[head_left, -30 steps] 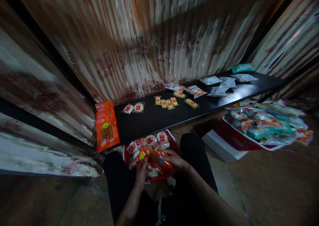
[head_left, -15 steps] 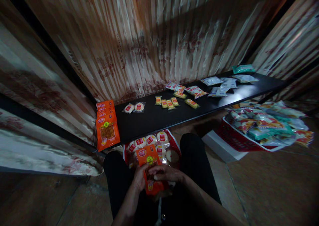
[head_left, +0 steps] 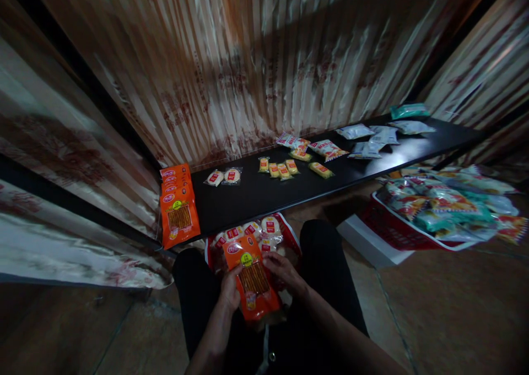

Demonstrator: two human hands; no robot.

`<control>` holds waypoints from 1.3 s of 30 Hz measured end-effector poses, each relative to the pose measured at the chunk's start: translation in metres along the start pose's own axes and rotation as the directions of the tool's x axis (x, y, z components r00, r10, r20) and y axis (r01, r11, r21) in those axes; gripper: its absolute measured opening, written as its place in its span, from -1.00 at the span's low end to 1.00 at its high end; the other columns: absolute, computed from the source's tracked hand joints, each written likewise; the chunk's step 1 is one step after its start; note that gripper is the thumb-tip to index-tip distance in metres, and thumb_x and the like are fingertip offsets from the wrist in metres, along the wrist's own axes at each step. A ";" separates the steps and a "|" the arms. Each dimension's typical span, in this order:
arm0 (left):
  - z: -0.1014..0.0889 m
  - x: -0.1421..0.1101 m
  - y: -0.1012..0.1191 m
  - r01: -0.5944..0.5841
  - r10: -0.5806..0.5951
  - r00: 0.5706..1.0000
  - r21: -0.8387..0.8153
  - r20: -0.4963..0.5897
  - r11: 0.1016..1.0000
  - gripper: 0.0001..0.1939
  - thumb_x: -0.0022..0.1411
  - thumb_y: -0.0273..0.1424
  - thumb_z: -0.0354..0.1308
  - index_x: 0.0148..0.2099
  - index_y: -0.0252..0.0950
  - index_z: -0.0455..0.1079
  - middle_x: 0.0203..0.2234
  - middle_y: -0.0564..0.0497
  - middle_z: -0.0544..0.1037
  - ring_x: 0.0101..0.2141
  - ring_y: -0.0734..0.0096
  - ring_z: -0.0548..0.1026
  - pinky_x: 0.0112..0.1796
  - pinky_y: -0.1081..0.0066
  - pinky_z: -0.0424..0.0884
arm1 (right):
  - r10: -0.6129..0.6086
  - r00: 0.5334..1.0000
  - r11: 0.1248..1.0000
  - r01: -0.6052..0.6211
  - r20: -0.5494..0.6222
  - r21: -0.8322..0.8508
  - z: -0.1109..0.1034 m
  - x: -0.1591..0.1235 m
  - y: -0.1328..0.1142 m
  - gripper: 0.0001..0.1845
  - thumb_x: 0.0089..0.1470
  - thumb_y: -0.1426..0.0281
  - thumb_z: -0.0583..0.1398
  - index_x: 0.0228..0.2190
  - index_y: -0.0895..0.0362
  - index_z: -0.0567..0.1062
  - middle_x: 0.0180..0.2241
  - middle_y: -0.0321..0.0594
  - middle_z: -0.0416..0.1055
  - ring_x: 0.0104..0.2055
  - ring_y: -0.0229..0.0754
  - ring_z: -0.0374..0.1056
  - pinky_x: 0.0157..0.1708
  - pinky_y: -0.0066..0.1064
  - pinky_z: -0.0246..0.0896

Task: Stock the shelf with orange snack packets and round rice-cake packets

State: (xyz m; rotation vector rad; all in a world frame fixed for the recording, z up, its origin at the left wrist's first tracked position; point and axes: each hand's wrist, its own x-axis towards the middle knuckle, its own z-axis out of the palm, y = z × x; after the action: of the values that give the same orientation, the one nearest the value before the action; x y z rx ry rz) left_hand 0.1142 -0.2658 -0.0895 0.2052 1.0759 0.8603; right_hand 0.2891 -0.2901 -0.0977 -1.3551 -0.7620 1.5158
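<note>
An orange snack packet (head_left: 255, 287) with a clear window showing brown sticks is held over my lap. My left hand (head_left: 230, 288) grips its left edge, thumb on the front. My right hand (head_left: 285, 271) pinches the packet's right edge near the upper part. Beneath and beyond it, between my knees, is a red and white basket (head_left: 292, 233) with round crackers (head_left: 270, 227) in clear wrappers. Similar orange packets (head_left: 178, 212) lie overlapped in a row at the left end of the black shelf (head_left: 243, 204).
On the shelf lie two wrapped crackers (head_left: 232, 175), several small yellow packs (head_left: 282, 170), red-and-white bags (head_left: 328, 150), pale silvery bags (head_left: 355, 131) and a green pack (head_left: 410, 110). A full red basket (head_left: 388, 226) rests on a white box (head_left: 367, 243) at right. Curtains (head_left: 248, 61) hang behind.
My right hand has moved from across the packet's window to its right edge, uncovering the front. The left hand keeps its hold. The view has shifted slightly.
</note>
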 end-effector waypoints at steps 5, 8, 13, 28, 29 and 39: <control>0.000 0.001 0.005 0.029 -0.029 0.999 -0.035 0.021 0.999 -0.62 -0.04 -0.42 0.21 -0.10 -0.37 0.38 -0.39 -0.07 0.59 -0.31 0.14 0.56 -0.17 0.18 0.43 | 0.021 0.999 0.998 -0.023 0.030 0.058 0.004 -0.001 -0.002 -0.47 -0.35 0.12 0.40 -0.31 0.13 0.52 -0.29 -0.21 0.50 -0.21 -0.08 0.39 -0.11 -0.24 0.23; 0.001 0.001 0.006 0.041 -0.038 0.998 -0.059 0.051 0.997 -0.57 -0.03 -0.38 0.21 -0.06 -0.35 0.36 -0.33 -0.09 0.59 -0.27 0.12 0.56 -0.14 0.14 0.42 | 0.068 0.988 0.984 -0.089 0.137 0.153 0.006 -0.006 -0.006 -0.42 -0.32 0.14 0.40 -0.22 0.14 0.51 -0.28 -0.19 0.52 -0.21 -0.07 0.42 -0.07 -0.19 0.21; 0.002 0.000 0.002 0.036 -0.034 0.999 -0.036 0.038 0.999 -0.54 -0.05 -0.36 0.24 -0.05 -0.35 0.36 -0.32 -0.12 0.59 -0.28 0.10 0.56 -0.16 0.15 0.42 | 0.077 0.952 0.976 -0.132 0.296 0.172 0.008 -0.010 -0.006 -0.52 -0.33 0.13 0.40 -0.37 0.18 0.56 -0.42 -0.18 0.53 -0.33 -0.07 0.45 -0.11 -0.14 0.24; -0.003 -0.007 -0.003 -0.123 0.121 0.991 0.020 0.062 0.992 -0.58 -0.10 -0.32 0.28 -0.13 -0.33 0.41 -0.27 -0.10 0.60 -0.21 0.11 0.54 -0.17 0.22 0.42 | -0.006 0.971 0.976 -0.047 0.238 0.215 0.009 -0.011 -0.008 -0.50 -0.34 0.04 0.37 -0.38 0.14 0.58 -0.39 -0.15 0.55 -0.23 0.05 0.45 -0.04 -0.04 0.19; -0.003 -0.009 -0.003 -0.155 0.153 0.984 0.017 0.091 0.988 -0.58 -0.12 -0.32 0.29 -0.15 -0.33 0.43 -0.26 -0.11 0.60 -0.19 0.10 0.53 -0.16 0.22 0.41 | -0.002 0.973 0.976 -0.048 0.230 0.213 0.008 -0.010 -0.007 -0.51 -0.34 0.05 0.38 -0.39 0.13 0.58 -0.39 -0.15 0.55 -0.23 0.05 0.45 -0.03 -0.04 0.18; 0.001 -0.030 -0.003 -0.202 0.191 0.970 0.060 0.153 0.977 -0.58 -0.21 -0.34 0.37 -0.22 -0.32 0.46 -0.28 -0.14 0.60 -0.14 0.06 0.51 -0.10 0.18 0.37 | -0.050 0.957 0.970 -0.022 0.286 0.242 0.005 -0.012 -0.004 -0.57 -0.32 0.08 0.37 -0.39 0.08 0.57 -0.37 -0.16 0.55 -0.16 0.07 0.43 -0.03 -0.06 0.19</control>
State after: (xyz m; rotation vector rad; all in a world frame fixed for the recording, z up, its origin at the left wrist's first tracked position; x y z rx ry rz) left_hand 0.1111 -0.2885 -0.0698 0.4381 0.9613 0.9676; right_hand 0.2847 -0.2990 -0.0885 -0.9549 -0.7346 1.7576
